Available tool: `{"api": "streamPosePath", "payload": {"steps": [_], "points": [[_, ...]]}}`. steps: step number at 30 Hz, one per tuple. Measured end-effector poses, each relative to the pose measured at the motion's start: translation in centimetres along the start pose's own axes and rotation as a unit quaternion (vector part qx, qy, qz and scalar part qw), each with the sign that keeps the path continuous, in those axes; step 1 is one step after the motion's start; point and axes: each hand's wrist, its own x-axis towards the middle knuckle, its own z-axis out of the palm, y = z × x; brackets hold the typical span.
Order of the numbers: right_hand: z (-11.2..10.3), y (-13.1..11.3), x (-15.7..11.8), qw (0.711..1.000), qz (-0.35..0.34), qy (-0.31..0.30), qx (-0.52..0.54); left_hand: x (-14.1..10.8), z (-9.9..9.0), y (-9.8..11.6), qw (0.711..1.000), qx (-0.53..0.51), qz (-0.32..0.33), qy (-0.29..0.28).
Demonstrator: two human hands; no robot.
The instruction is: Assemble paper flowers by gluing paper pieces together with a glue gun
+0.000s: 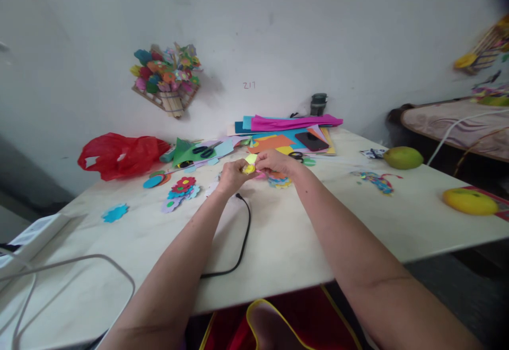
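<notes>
Over the middle of the table, my left hand (pixel 232 176) pinches a small yellow piece (pixel 248 169), too small to make out in detail. My right hand (pixel 277 162) is closed close beside it, fingertips together; what they hold is hidden. Some pink (pixel 260 174) shows just below those fingertips. Behind the hands lies a pale yellow-green paper piece (pixel 251 158). Left of my left hand is a pile of paper flowers (pixel 183 185) in red, blue and lilac. Under my right hand, more coloured paper flowers (pixel 280 181) are partly covered.
A black cable (pixel 248 222) crosses the table between my forearms. Scissors (pixel 204 151), a phone (pixel 312 141) and coloured sheets (pixel 296 122) lie at the back. A red plastic bag (pixel 123 155) sits left, a green mango-like fruit (pixel 403 157) and a yellow one (pixel 470 201) right.
</notes>
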Motion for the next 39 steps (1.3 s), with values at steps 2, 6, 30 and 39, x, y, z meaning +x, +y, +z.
{"api": "streamPosePath", "payload": {"steps": [2, 6, 30, 39], "points": [[-0.4, 0.2, 0.0, 0.999, -0.009, -0.028, 0.022, 0.1, 0.1, -0.3, 1.0, -0.024, -0.002, 0.003], [-1.2, 0.2, -0.1, 0.996, -0.028, -0.061, 0.057, 0.3, 0.3, -0.7, 0.997, -0.076, -0.006, -0.007], [1.2, -1.0, -0.6, 0.972, -0.137, 0.03, -0.187, -0.2, 0.2, 0.9, 0.998, -0.028, 0.009, -0.064], [1.0, 0.3, 0.5, 0.971, -0.14, 0.123, -0.146, 0.5, -0.2, 0.9, 0.999, 0.022, -0.014, -0.031]]}}
